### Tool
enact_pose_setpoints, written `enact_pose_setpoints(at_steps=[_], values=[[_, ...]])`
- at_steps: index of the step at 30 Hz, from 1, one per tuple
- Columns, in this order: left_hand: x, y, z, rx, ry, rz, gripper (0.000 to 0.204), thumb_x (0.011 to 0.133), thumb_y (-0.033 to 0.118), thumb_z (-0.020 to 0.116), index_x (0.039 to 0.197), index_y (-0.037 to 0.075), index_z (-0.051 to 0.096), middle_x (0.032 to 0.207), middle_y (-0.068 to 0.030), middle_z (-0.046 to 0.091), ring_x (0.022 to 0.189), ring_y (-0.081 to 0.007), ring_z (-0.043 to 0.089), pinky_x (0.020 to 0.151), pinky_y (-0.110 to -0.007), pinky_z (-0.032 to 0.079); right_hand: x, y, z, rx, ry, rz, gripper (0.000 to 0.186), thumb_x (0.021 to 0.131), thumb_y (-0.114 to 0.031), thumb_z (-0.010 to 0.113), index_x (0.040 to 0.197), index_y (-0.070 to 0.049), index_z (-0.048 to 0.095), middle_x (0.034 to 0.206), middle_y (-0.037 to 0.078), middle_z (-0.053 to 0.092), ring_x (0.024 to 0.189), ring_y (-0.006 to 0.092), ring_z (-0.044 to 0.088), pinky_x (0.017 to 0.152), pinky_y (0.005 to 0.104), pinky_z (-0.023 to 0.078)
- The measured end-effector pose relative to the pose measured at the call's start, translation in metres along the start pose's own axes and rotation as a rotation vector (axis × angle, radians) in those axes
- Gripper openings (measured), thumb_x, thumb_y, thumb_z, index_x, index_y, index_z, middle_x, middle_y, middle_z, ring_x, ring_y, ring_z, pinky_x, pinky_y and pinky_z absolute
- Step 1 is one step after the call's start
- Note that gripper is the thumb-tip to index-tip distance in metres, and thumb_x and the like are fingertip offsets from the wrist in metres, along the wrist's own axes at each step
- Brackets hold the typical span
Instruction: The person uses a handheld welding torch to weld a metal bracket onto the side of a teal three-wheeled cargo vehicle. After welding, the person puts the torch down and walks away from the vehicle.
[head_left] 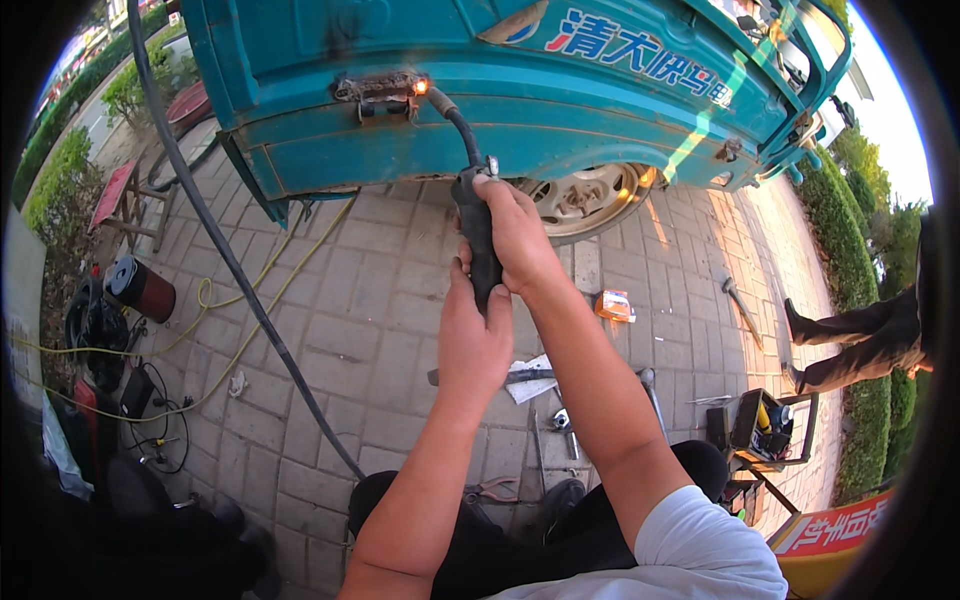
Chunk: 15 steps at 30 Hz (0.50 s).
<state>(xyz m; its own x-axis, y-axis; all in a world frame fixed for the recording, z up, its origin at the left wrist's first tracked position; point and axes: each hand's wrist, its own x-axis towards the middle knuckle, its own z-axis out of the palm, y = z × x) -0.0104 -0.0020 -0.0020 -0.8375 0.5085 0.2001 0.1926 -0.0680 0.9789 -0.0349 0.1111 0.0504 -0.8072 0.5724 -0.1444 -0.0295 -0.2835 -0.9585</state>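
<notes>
Both my hands hold a black welding torch [480,235] with a curved neck. My right hand [518,235] wraps the upper part of its handle, thumb near the trigger end. Lower down, my left hand [474,335] is closed round the handle's rear. The nozzle tip points up and left at a rusty metal hinge or latch [376,88] on the side of a teal cargo vehicle [320,150]. An orange glow shows where tip and metal meet. I cannot tell if they touch.
A wheel [585,200] sits under the vehicle. On the paving lie a hammer [742,310], a small orange box [614,306], pliers [495,489] and several other tools. A tool box [770,428] stands right, near a person's legs [865,345]. A thick black cable [235,260] crosses the left.
</notes>
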Motion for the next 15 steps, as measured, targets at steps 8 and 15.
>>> enact_pose_setpoints(at_steps=[8,15], values=[[0.0003,0.0031,-0.0011,-0.009,0.015,-0.014,0.057,0.098,0.012,0.052,0.149,-0.007,0.034,0.136,-0.0281,0.056,0.123,-0.0396,0.058,0.102,-0.042,0.045,0.003,0.0038,-0.0003,-0.038,-0.019,-0.038,0.032,0.099,-0.033,0.052,0.098,-0.002,0.054,0.074,0.007,0.056,0.05,0.0161,0.056,0.043,0.0326,0.047],[-0.0021,0.0067,-0.0027,-0.006,-0.018,-0.059,0.057,0.097,0.012,0.054,0.146,-0.008,0.035,0.129,-0.0301,0.059,0.118,-0.044,0.059,0.096,-0.043,0.047,0.0007,0.0037,-0.0018,0.027,-0.023,0.0,0.032,0.099,-0.032,0.052,0.102,0.0,0.053,0.076,0.009,0.058,0.047,0.0177,0.055,0.042,0.0335,0.047]])
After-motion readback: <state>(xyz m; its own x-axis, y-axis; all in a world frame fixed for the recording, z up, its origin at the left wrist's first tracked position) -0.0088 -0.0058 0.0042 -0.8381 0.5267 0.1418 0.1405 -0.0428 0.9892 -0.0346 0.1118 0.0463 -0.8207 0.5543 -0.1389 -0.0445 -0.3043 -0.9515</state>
